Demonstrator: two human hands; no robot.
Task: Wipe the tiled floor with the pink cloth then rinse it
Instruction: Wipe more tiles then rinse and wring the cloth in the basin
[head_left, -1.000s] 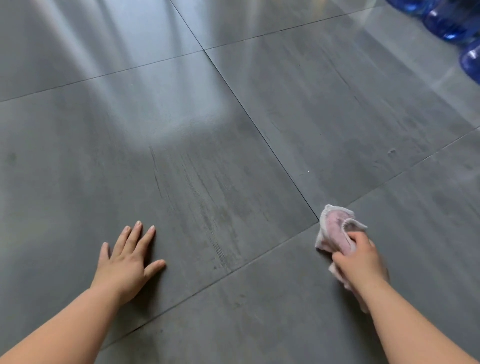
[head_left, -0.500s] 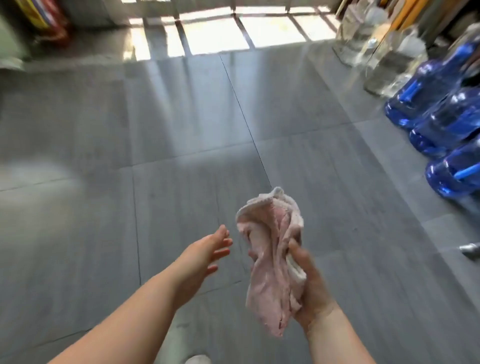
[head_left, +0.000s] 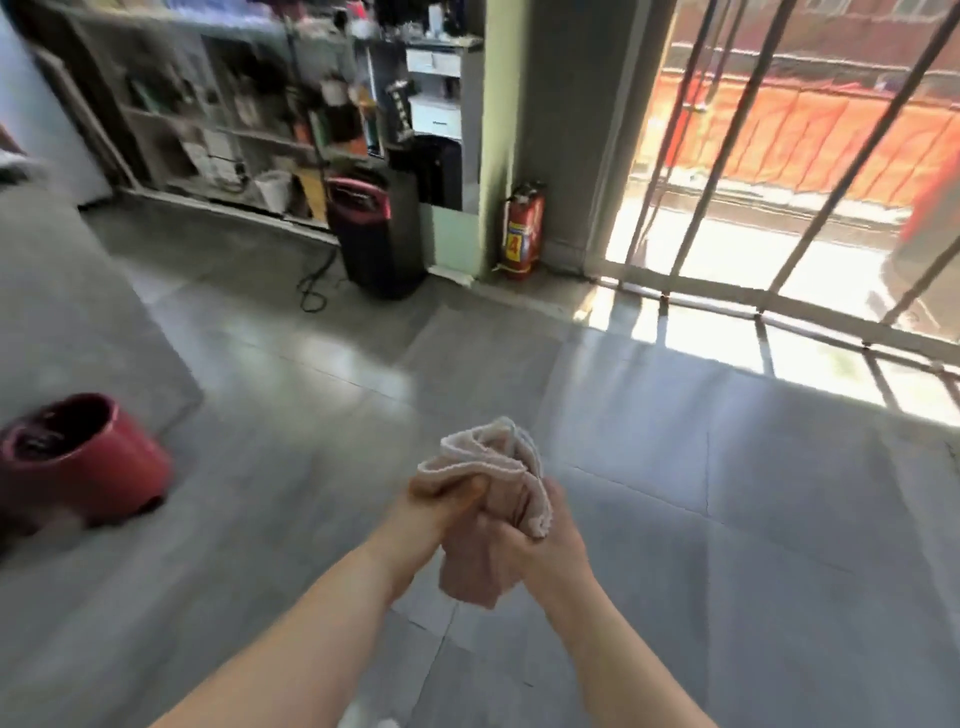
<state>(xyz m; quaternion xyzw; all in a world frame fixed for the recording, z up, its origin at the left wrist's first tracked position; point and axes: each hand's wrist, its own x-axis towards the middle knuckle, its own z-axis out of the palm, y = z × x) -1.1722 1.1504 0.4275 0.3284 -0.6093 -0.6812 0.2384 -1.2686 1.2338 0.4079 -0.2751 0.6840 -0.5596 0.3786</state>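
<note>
Pink cloth (head_left: 498, 457) is bunched up in the air btw. both my hands, above the tiled floor (head_left: 727, 519). Left hand (head_left: 441, 505) pinches its top fold, right hand (head_left: 551, 543) curls round the middle; tail hangs below. Open floor runs ahead to the barred gate (head_left: 769, 291). Red bucket (head_left: 88, 467) sits well left. Fire extinguisher (head_left: 522, 228) by the pillar, label reads "4".

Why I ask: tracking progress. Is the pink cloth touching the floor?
No, the left hand and right hand hold the pink cloth above the tiled floor.
</note>
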